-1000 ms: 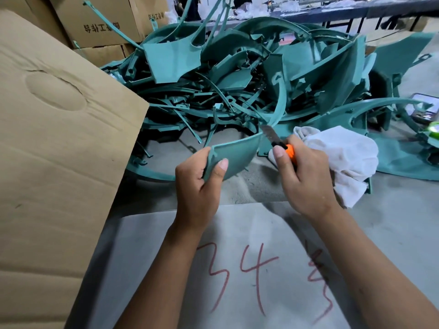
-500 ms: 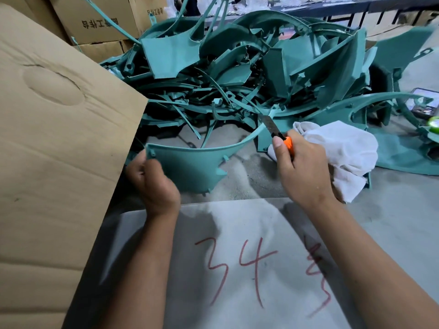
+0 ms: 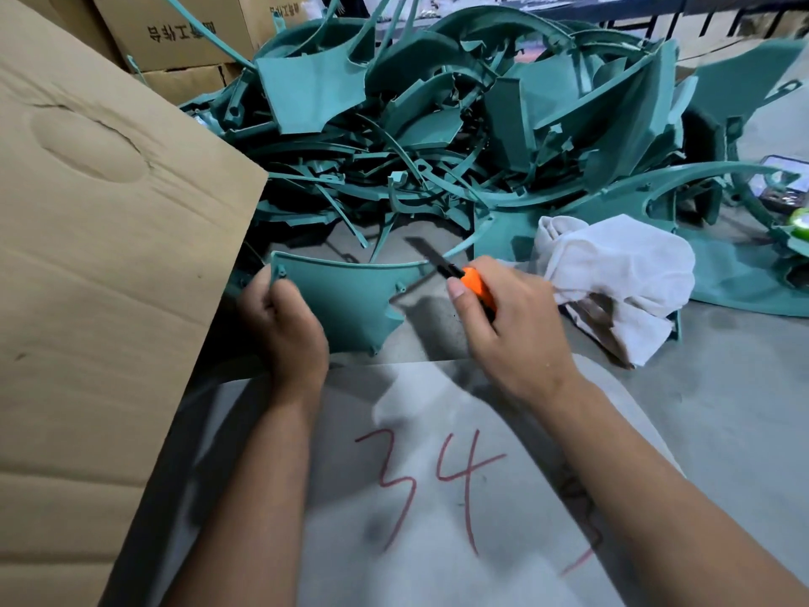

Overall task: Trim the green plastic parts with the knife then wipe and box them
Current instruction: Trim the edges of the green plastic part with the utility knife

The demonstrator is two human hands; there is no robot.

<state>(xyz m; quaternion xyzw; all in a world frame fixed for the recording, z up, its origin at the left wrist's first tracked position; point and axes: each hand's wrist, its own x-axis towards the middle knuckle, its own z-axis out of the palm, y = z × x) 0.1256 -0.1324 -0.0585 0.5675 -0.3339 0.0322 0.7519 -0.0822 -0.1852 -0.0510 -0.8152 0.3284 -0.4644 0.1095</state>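
A curved green plastic part (image 3: 346, 300) hangs in front of me, gripped at its left corner by my left hand (image 3: 284, 326). My right hand (image 3: 508, 317) grips an orange-handled knife (image 3: 451, 271); its dark blade points up and left and lies against the part's upper right edge. A white cloth (image 3: 621, 273) lies bunched just right of my right hand. Behind both hands a big heap of green plastic parts (image 3: 437, 124) covers the floor.
A large cardboard box flap (image 3: 109, 256) rises at the left, right beside my left hand. Under my forearms lies a grey board (image 3: 437, 497) with red "34" written on it. Cardboard boxes (image 3: 175, 32) stand at the back left. A phone (image 3: 783, 181) lies at the far right.
My left hand has shifted from the part's middle to its left corner, and the part has turned to face me broadside. The knife has come down and left to the part's upper right edge.
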